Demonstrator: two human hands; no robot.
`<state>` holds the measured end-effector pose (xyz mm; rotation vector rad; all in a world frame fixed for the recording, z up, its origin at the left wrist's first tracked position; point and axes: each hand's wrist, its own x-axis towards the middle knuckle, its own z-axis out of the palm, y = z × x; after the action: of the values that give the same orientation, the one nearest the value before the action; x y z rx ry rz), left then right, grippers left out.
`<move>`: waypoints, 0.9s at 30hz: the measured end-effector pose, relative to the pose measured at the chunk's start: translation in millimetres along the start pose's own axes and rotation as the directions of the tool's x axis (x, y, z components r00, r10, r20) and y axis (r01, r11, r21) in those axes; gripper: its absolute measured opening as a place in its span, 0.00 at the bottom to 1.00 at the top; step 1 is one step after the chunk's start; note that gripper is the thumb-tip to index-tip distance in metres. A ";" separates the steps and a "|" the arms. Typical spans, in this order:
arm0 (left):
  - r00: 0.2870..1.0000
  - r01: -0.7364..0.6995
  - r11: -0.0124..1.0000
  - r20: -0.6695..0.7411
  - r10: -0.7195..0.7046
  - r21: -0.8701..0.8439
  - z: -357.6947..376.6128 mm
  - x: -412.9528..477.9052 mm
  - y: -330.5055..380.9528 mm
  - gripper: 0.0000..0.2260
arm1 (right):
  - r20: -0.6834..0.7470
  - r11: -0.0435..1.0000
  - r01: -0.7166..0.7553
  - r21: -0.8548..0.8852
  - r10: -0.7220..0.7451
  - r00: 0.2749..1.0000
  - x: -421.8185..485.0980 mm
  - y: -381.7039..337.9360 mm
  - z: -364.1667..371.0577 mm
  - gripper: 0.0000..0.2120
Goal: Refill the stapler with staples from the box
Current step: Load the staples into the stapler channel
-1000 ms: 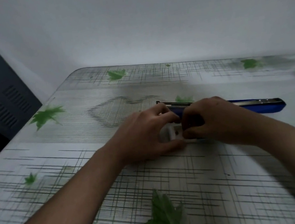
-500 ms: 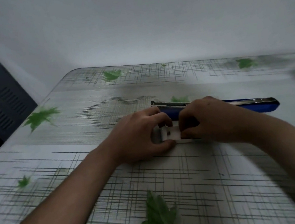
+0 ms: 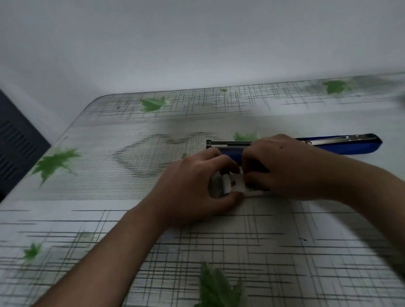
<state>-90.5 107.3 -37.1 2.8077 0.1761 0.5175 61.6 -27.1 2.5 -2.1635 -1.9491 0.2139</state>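
Box (image 3: pixel 234 184) mostly hidden, mid-frame.
Left hand (image 3: pixel 195 190) and right hand (image 3: pixel 287 168) pinch it, fingers curled; stapler (image 3: pixel 348 147) behind, part covered.

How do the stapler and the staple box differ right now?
The stapler is long, blue and metal; the staple box is small and white. The staple box is pinched between left hand and right hand; the stapler lies behind them. Both are near the middle of the table.

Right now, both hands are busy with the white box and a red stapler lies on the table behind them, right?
Not red: the head view shows the stapler is blue. It lies on the table behind the left hand and right hand, both holding the white box.
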 end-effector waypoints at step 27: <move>0.965 -0.004 0.988 -0.258 -0.036 -0.152 4.2 5.2 2.0 0.08 | -0.339 0.988 0.109 0.112 -0.065 0.939 5.5 -1.0 11.4 0.03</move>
<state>-84.0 105.3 -38.5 2.5809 0.2038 0.8587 58.4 -20.8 -8.0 -1.8824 -1.7787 -0.0412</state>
